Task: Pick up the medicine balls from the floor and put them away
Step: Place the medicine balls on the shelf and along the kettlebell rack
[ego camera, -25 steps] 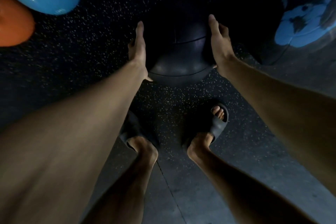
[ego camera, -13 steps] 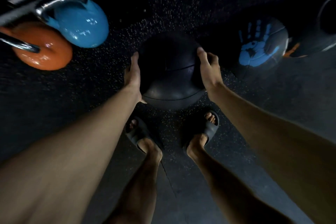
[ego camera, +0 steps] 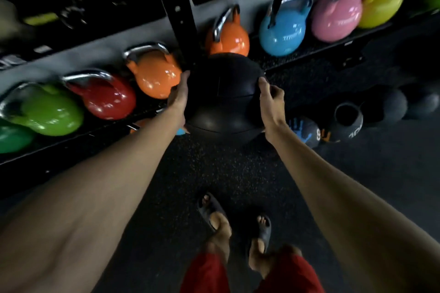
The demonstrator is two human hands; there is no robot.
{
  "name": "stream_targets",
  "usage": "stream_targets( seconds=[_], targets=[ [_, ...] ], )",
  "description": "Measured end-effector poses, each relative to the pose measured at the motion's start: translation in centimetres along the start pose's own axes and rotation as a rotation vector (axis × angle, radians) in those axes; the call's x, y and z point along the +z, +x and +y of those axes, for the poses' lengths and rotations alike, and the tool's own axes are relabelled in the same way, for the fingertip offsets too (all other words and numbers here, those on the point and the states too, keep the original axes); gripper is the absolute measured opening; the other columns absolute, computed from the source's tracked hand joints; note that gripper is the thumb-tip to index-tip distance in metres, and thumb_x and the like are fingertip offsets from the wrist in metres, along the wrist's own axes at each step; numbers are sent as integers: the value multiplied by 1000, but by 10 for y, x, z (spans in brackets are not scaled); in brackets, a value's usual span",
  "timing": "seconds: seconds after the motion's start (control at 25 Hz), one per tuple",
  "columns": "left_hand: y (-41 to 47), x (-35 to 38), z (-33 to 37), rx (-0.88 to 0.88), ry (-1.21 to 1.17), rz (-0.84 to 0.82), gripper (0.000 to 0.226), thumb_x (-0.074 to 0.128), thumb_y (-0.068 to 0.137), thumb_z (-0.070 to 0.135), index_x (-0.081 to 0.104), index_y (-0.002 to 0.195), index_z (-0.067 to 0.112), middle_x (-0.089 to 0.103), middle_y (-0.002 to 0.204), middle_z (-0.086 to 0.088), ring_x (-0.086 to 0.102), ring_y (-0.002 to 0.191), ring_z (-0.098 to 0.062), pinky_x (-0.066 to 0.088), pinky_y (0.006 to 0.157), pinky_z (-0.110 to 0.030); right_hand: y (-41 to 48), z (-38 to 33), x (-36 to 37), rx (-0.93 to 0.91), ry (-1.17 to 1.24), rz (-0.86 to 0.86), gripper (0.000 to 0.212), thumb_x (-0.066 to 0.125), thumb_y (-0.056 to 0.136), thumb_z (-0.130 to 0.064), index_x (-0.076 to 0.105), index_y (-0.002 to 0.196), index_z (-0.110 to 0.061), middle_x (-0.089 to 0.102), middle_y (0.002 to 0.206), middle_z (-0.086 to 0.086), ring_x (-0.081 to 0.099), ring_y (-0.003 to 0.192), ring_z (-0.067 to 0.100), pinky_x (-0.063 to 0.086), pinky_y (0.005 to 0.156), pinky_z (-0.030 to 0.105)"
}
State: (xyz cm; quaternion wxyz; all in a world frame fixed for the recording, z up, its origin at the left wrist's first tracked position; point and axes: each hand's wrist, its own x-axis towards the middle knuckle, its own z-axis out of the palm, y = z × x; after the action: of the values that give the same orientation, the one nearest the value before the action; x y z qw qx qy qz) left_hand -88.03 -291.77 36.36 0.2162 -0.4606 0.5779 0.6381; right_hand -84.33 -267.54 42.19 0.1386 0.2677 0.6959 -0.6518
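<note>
**Black medicine ball held between both hands over the gym floor**

In the head view, the black medicine ball (ego camera: 223, 97) is off the floor (ego camera: 226, 173), held out at arm's length in front of the low kettlebell shelf (ego camera: 309, 53). It is too wide for one palm, so it is squeezed from opposite sides. The left hand (ego camera: 178, 97) lies flat against its left flank with the fingers straight. The right hand (ego camera: 271, 107) cups the right flank, with its thumb up along the surface and its fingers bent round the curve. Carrying it this way probably relies on inward pressure rather than on any wrapped grip.

The ball looks like matte, slightly grained rubber or leather, with raised seams dividing it into panels. Behind it, glossy enamelled kettlebells with chrome handles stand in a row: green (ego camera: 47, 112), red (ego camera: 107, 97), orange (ego camera: 154, 74), blue (ego camera: 283, 31), pink (ego camera: 335, 19) and yellow (ego camera: 381, 5).

More balls lie on the floor to the right, touching or nearly so. One carries a blue handprint (ego camera: 304, 131), another has a round black patch (ego camera: 347, 121), and there is a plain dark one (ego camera: 392, 104). They are waiting to be collected. The floor is dark speckled rubber matting. Below, the person's feet are in slide sandals (ego camera: 264, 228), apart for balance.
</note>
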Motion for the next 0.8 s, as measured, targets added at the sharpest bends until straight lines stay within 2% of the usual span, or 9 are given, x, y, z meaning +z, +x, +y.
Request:
stream_targets(
  seconds=[0.12,0.2,0.32,0.44,0.52,0.68,0.8],
  targets=[
    [-62,-26,44,237,-95,34,98,66,47,91,65,125,32,72,120,-5,69,112,-32,51,97,-55,-48,-65,3,-116,20,-17,96,51,61,-83,45,138,-26,55,135,7,52,124,26,42,109,48],
    [-107,-41,67,338,-123,84,99,63,47,93,65,126,32,70,126,0,67,116,-27,51,99,-49,-76,-102,4,-184,24,-57,95,51,62,-84,45,138,-28,54,136,7,52,124,27,42,109,48],
    [-184,-55,94,431,-241,54,96,61,49,92,69,121,30,73,119,-2,71,103,-27,54,95,-49,-120,-159,9,-303,26,-88,98,49,62,-85,44,140,-26,53,139,9,52,126,29,42,110,48],
    [-253,-75,120,541,-326,84,96,63,46,91,69,121,31,75,113,0,72,100,-26,55,94,-48,-161,-208,13,-456,14,-135,95,49,74,-81,40,147,-20,49,147,10,46,136,30,36,115,47],
    [-285,-91,137,591,-373,91,101,65,42,93,68,123,34,73,118,-1,73,99,-29,57,89,-50,-182,-233,17,-538,55,-173,92,51,75,-81,42,145,-21,53,143,7,49,133,27,38,114,46],
    [-363,-123,162,750,-398,112,100,61,44,95,67,124,35,73,119,-2,71,103,-29,55,95,-49,-222,-286,35,-670,96,-239,82,47,84,-76,40,148,-26,52,144,8,49,132,29,37,114,42],
    [-422,-145,180,874,-411,138,104,59,44,98,67,124,32,74,116,-2,70,107,-28,52,100,-50,-254,-331,50,-769,106,-252,97,38,71,-91,41,148,-31,55,142,5,50,132,27,36,115,43]
  ],
)
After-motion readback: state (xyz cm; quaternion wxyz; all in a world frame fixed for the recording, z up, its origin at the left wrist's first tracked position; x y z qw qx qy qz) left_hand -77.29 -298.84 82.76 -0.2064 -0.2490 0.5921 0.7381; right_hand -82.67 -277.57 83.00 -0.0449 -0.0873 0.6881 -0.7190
